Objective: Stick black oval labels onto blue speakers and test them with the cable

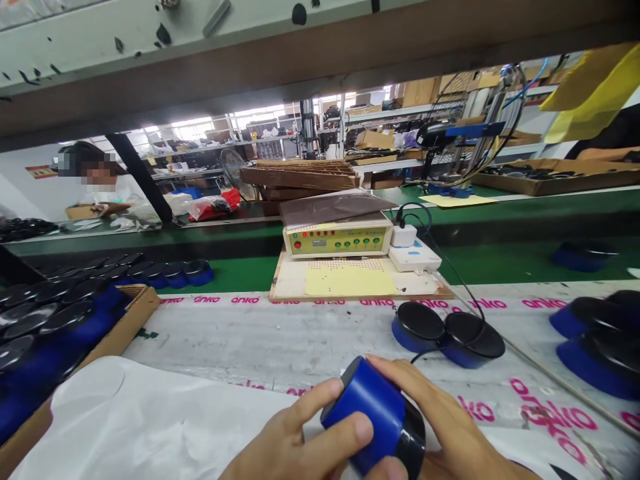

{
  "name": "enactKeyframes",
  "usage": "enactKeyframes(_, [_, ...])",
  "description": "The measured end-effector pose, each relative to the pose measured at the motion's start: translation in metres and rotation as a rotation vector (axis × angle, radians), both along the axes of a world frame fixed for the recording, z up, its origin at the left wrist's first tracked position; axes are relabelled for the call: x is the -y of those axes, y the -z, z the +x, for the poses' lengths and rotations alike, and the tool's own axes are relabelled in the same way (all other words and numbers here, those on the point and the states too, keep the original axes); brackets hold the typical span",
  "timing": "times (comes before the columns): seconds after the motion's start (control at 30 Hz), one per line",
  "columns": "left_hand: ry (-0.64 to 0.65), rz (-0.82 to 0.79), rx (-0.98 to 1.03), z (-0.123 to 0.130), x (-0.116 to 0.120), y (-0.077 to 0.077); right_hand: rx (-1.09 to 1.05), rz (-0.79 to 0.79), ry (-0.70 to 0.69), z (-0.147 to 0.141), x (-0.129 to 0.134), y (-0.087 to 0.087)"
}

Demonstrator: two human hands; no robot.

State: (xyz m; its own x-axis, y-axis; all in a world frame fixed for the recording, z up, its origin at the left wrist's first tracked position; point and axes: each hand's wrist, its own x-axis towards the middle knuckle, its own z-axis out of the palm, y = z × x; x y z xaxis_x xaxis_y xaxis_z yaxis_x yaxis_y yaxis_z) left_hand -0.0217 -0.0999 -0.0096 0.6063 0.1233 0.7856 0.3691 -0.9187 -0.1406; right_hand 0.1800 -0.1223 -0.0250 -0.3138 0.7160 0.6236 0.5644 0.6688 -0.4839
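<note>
Between both hands, low in the middle of the view, a blue cylinder with a black end (376, 415) is held tilted above the table. My left hand (305, 433) grips it from the left, with fingers on its blue side and near its dark end face. My right hand (440, 413) wraps it from the right, its fingers along the upper edge; part of that hand is hidden behind the cylinder. Just beyond, two similar blue cylinders with glossy black tops (419, 323) stand side by side, a black cable lying over one of them.
A cardboard box (143, 300) full of blue-and-black cylinders stands at left. More cylinders (600, 353) sit at right. Ahead, a control box (337, 237) with buttons rests on a board beside a power strip (415, 257). A shelf beam (250, 47) crosses overhead. Another person (107, 183) sits far left.
</note>
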Motion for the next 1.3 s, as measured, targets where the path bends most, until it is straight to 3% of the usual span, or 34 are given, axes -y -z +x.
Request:
enactKeyframes(0.17, [-0.051,-0.049,0.212,0.012,0.004,0.002,0.005,0.042,-0.007,0.000,-0.001,0.004])
enactKeyframes(0.33, [0.000,-0.055,0.169,0.008,0.000,-0.004,0.013,-0.049,-0.008,0.001,0.002,0.003])
enactKeyframes(0.6, [-0.020,-0.102,0.097,0.004,0.001,0.010,0.021,-0.055,0.017,0.001,0.003,-0.002])
enactKeyframes(0.73, [0.020,-0.144,0.088,0.004,0.000,0.000,-0.002,-0.070,0.031,0.002,0.001,0.000])
enactKeyframes(0.9, [0.022,-0.056,-0.054,0.002,-0.002,-0.009,-0.023,-0.065,0.040,-0.002,-0.003,0.000])
enactKeyframes(1.1, [-0.008,-0.021,0.064,0.005,-0.015,-0.002,-0.017,-0.023,0.115,-0.004,-0.004,0.002])
enactKeyframes(1.3, [0.030,-0.137,0.142,0.008,-0.028,0.005,0.070,-0.073,0.008,0.002,-0.009,0.002])
